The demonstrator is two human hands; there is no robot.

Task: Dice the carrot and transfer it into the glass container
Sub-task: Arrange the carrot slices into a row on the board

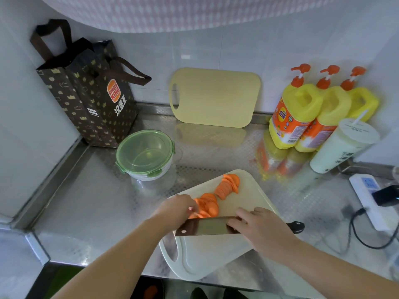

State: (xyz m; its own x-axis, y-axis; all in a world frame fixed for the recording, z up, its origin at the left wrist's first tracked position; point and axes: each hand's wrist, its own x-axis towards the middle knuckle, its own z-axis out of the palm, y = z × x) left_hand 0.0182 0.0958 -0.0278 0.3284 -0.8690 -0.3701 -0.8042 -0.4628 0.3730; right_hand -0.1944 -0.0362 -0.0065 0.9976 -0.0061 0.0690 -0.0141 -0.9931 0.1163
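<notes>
Orange carrot slices [226, 186] lie in two overlapping heaps on a white cutting board [254, 197] at the counter's front. My left hand [174, 210] curls its fingers over the nearer heap [208, 207], holding it down. My right hand [261, 228] grips a cleaver [205, 226] by its black handle [296, 226], fingers reaching onto the blade. The blade stands on the board, right against the near heap. The glass container [146, 156] with a green clip lid sits closed to the left, behind the board.
A dark paper bag [90, 93] stands in the back left corner. A yellow cutting board [216, 97] leans on the wall. Three yellow pump bottles [313, 113] and a white cup [343, 145] stand at the right. A power strip [371, 199] with cables lies at the far right.
</notes>
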